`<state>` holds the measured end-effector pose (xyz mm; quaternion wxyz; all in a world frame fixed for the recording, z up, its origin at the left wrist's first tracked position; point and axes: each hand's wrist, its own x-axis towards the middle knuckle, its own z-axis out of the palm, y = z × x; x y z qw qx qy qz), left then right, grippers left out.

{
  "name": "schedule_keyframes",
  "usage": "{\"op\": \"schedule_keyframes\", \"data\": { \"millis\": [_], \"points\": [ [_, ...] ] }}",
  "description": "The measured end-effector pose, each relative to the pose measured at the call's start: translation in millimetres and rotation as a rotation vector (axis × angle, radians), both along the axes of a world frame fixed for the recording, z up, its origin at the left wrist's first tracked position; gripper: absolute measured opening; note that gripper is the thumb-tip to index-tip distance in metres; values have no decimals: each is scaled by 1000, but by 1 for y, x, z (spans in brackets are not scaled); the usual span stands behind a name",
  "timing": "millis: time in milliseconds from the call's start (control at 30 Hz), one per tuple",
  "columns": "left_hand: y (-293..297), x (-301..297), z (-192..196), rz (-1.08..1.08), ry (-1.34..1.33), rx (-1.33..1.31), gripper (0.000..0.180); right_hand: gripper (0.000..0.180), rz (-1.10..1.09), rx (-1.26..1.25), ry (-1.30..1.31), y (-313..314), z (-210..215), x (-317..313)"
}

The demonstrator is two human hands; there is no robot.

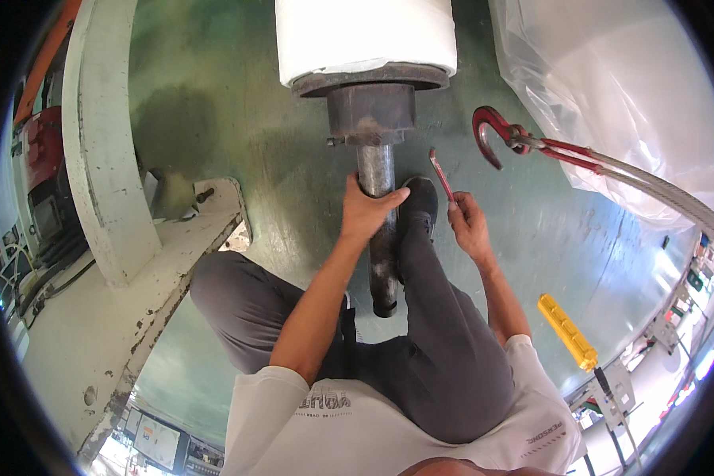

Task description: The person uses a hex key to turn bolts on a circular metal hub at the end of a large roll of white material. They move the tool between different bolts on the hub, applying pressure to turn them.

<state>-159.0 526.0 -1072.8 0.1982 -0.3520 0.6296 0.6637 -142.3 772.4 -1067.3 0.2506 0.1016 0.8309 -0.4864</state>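
A bare metal shaft sticks out toward me from a dark round collar. My left hand wraps around the shaft, with the thumb laid over its top; some fingers are hidden beyond it. In my right hand is a slim red wrench, its bare tip pointing up and away, apart from the collar. A small bolt juts from the collar's left side. Behind the collar, a dark flange disc sits against the end of a large white roll.
A red hook on slings hangs at right, before plastic-wrapped material. The yellow hoist control hangs at lower right. A chipped cream machine frame stands at left. My shoe is beside the shaft on the green floor.
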Motion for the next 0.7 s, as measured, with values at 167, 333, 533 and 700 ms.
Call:
{"op": "schedule_keyframes", "data": {
  "millis": [167, 333, 533, 700],
  "points": [
    [0, 4, 1, -7, 5, -78, 65, 20, 80, -270, 31, -44, 88, -42],
    [3, 1, 2, -31, 4, -117, 64, 19, 488, 97, 364, -63, 118, -106],
    [3, 1, 2, -29, 45, -147, 66, 20, 753, 207, 549, -59, 122, -147],
    [4, 3, 1, -41, 6, -195, 67, 20, 938, 419, 548, -72, 152, -164]
  ]
}}
